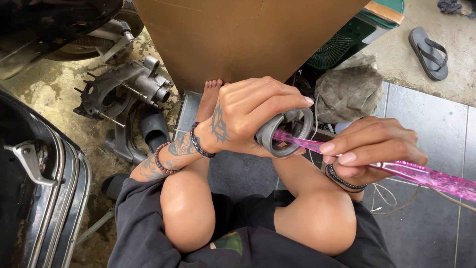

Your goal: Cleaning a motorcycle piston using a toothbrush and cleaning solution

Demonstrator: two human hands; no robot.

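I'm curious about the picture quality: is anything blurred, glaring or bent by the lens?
Head view: soft, even daylight with faint shadows; the left hand and grey cylindrical part look sharp; the pink translucent screwdriver handle glints slightly; the floor-tile lines splay outward near the edges.

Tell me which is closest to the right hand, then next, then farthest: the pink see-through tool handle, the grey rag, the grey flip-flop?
1. Pink see-through plastic tool handle: inside the right hand.
2. Crumpled grey rag: just above that hand.
3. Grey rubber flip-flop: far off, top right on concrete.
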